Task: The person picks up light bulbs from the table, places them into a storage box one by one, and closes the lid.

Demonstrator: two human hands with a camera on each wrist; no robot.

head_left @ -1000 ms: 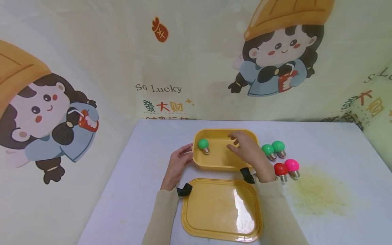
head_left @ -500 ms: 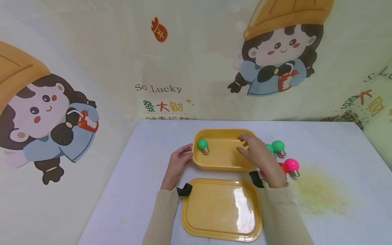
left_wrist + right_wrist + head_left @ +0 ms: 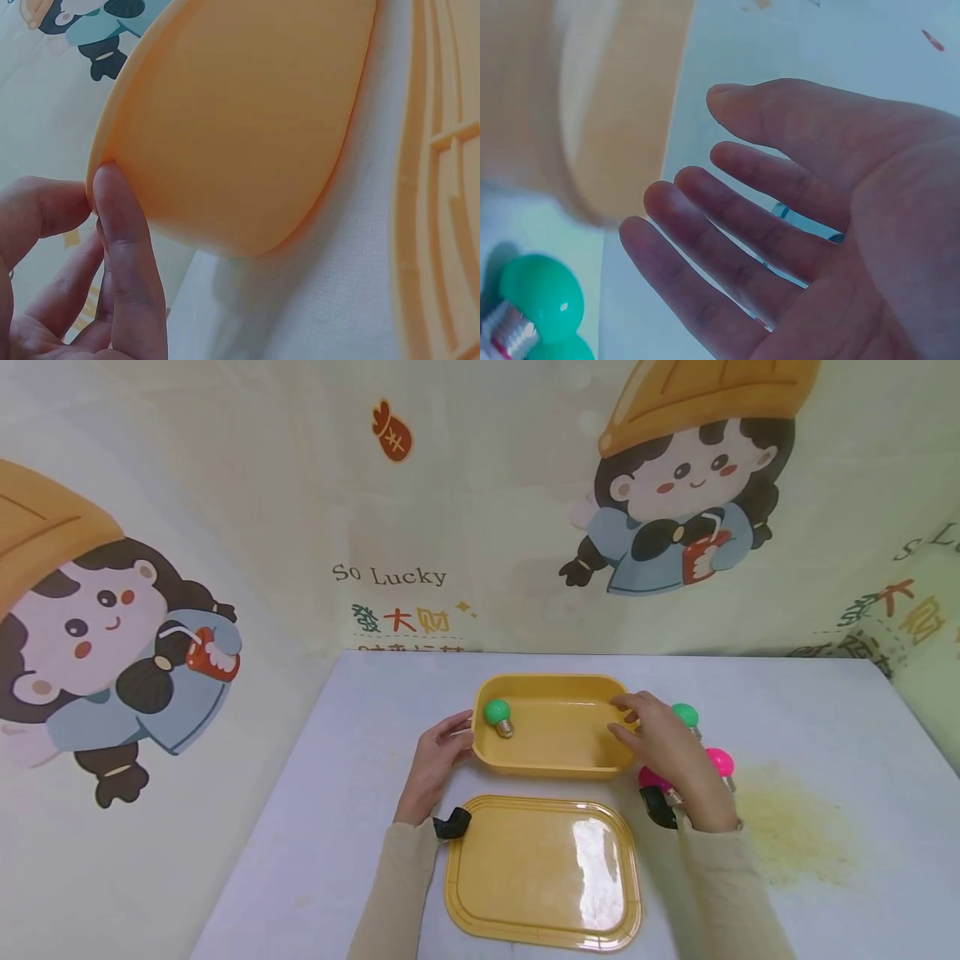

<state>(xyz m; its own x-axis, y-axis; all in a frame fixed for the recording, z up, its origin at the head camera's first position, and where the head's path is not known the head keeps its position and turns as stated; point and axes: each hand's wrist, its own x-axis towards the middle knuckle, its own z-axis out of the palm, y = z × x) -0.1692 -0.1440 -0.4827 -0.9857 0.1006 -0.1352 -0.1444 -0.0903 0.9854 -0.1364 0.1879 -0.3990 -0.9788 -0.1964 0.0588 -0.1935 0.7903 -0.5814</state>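
A yellow plastic box (image 3: 555,735) stands toward the back of the table, with one green light bulb (image 3: 497,713) lying at its left end. My left hand (image 3: 437,768) pinches the box's left rim; the left wrist view shows thumb and forefinger (image 3: 56,206) meeting at the edge of the box wall (image 3: 240,112). My right hand (image 3: 671,747) is at the box's right end, fingers spread and bent slightly, holding nothing. In the right wrist view its palm side shows, with green bulbs (image 3: 544,296) below the fingertips.
Right of the box, partly behind my right hand and wrist, lie a green bulb (image 3: 686,716), a pink bulb (image 3: 722,762) and a magenta bulb (image 3: 655,777). A flat yellow lid (image 3: 517,868) lies in front of the box, between my forearms. A printed cloth (image 3: 487,510) hangs behind.
My right hand has moved rightward from over the box to its right end, covering more of the bulbs there. The left hand, the box and the bulb inside stay put.
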